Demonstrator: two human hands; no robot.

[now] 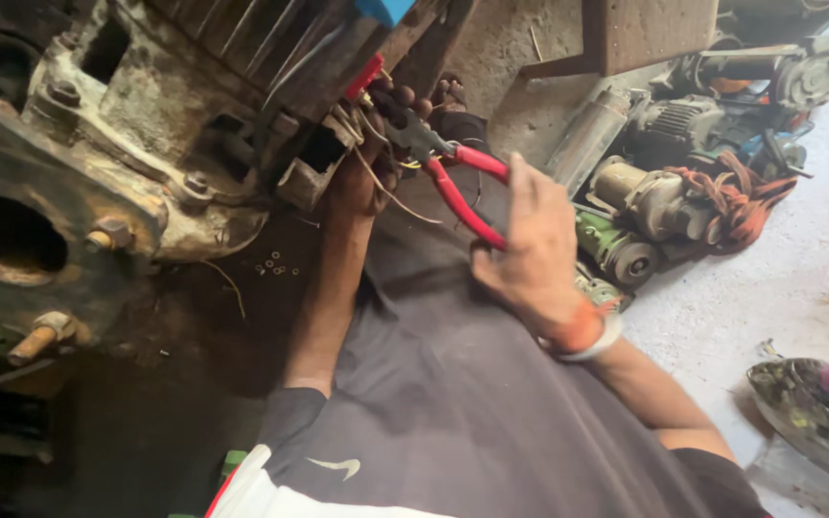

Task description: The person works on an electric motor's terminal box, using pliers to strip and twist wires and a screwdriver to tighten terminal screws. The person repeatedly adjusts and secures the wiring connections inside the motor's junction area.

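My right hand (530, 245) grips the red handles of a pair of pliers (458, 187), whose dark jaws reach up to the wires (376, 173) at the terminal opening of a large rusty electric motor (117, 144). My left hand (371, 168) is up at that same opening, fingers closed around the loose wires beside the plier jaws. An orange band and a white bangle circle my right wrist. My dark trousers fill the lower middle of the view.
Several old motors and power tools (664, 192) lie piled at the right on the concrete floor, with an orange rag (736, 197) over them. A shiny bowl (817, 412) sits lower right. Small washers (275, 264) are scattered under the motor.
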